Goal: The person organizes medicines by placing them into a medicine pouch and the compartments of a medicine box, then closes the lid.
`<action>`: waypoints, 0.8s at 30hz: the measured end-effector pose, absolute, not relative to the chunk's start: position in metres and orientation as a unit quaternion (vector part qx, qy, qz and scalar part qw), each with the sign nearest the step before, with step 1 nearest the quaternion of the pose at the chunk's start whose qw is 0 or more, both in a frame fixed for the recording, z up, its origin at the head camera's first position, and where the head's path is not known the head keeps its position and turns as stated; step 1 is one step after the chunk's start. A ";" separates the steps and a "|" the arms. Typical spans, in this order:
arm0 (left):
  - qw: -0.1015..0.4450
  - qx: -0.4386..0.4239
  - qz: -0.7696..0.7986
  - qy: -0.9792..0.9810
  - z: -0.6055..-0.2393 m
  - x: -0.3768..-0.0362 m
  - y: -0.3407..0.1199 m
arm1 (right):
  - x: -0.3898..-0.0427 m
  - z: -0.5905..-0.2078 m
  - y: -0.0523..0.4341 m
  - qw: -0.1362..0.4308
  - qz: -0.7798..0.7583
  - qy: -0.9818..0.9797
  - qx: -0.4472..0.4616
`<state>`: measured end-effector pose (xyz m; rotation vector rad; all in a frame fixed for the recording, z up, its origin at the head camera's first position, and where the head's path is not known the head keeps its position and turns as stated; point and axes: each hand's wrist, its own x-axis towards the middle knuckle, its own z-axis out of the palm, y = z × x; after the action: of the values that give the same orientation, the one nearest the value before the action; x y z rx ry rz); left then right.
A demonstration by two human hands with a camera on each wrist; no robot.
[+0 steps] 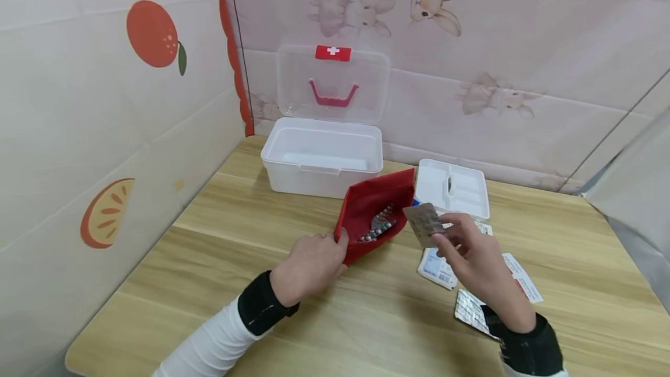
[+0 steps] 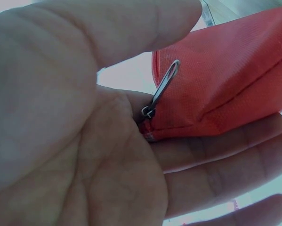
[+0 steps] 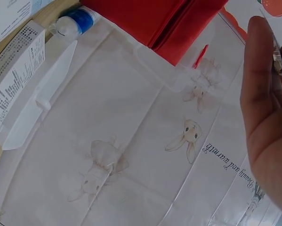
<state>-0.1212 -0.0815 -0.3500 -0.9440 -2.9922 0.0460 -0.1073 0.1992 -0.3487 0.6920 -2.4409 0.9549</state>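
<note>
With its mouth open toward the head camera, a red zip pouch [image 1: 358, 202] is held at its left end by my left hand [image 1: 314, 260]. The left wrist view shows the metal zipper pull [image 2: 166, 82] near the palm, with fingers running under the pouch. Inside the pouch lie blister packs [image 1: 381, 224] with round and greenish pills. My right hand [image 1: 473, 255] pinches a silvery blister pack [image 1: 423, 223] between thumb and fingers, just right of the pouch's mouth. In the right wrist view this pack is seen nearly edge-on.
Behind the pouch stands a white first-aid box [image 1: 293, 179], its clear lid [image 1: 298, 86] raised. A white divided tray [image 1: 471, 211] lies to the right. Around my right hand are medicine boxes [image 1: 437, 269] and a blister sheet [image 1: 468, 307]. A blue-banded bottle [image 3: 72, 26] lies near the tray.
</note>
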 end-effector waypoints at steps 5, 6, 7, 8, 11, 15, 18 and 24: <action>0.000 -0.298 0.014 -0.955 -0.351 -0.122 -0.080 | -0.109 -0.353 0.191 0.165 0.356 -0.887 0.242; -0.001 -0.297 0.013 -0.955 -0.351 -0.122 -0.080 | -0.110 -0.354 0.189 0.156 0.361 -0.887 0.241; -0.001 -0.297 0.013 -0.955 -0.352 -0.122 -0.080 | -0.111 -0.355 0.187 0.151 0.365 -0.887 0.240; 0.000 -0.297 0.013 -0.955 -0.352 -0.123 -0.080 | -0.111 -0.356 0.185 0.148 0.369 -0.886 0.241; 0.003 -0.299 0.016 -0.954 -0.353 -0.123 -0.079 | -0.113 -0.361 0.180 0.149 0.380 -0.879 0.247; 0.006 -0.298 0.019 -0.954 -0.353 -0.123 -0.079 | -0.115 -0.368 0.174 0.150 0.381 -0.875 0.260; 0.003 -0.296 0.018 -0.955 -0.353 -0.123 -0.079 | -0.118 -0.372 0.170 0.148 0.380 -0.873 0.267; -0.003 -0.293 0.013 -0.956 -0.352 -0.123 -0.079 | -0.119 -0.377 0.165 0.139 0.389 -0.874 0.255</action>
<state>-0.1233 -0.0790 -0.3523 -0.9219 -3.0086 0.0422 -0.1194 0.1653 -0.3767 0.7382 -2.5263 1.1242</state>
